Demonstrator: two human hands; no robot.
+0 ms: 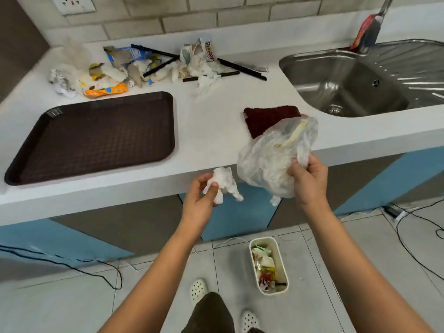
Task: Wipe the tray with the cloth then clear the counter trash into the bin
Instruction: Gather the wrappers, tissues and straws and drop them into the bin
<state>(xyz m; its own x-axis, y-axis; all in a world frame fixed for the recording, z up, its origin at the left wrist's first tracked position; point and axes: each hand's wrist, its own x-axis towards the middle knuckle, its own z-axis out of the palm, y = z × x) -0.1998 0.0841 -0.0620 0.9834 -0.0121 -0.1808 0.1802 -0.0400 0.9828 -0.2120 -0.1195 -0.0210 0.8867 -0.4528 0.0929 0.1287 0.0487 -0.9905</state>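
Nearest, on the tiled floor, the small cream oblong bin point(281, 260) stands part-filled with wrappers, below and between both forearms. Above it, off the white bench point(211, 131) edge, the left hand point(200, 200) pinches a crumpled white tissue point(223, 185), while the right hand point(308, 182) grips a crinkled clear plastic bag point(271, 159), seemingly stuffed with paper. Just behind the bag the dark red cloth point(266, 118) lies flat near the edge. The brown rectangular plastic tray point(96, 135) sits to the left, bare bench between them. The heap of paper scraps, wrappers and black sticks point(144, 66) lines the wall.
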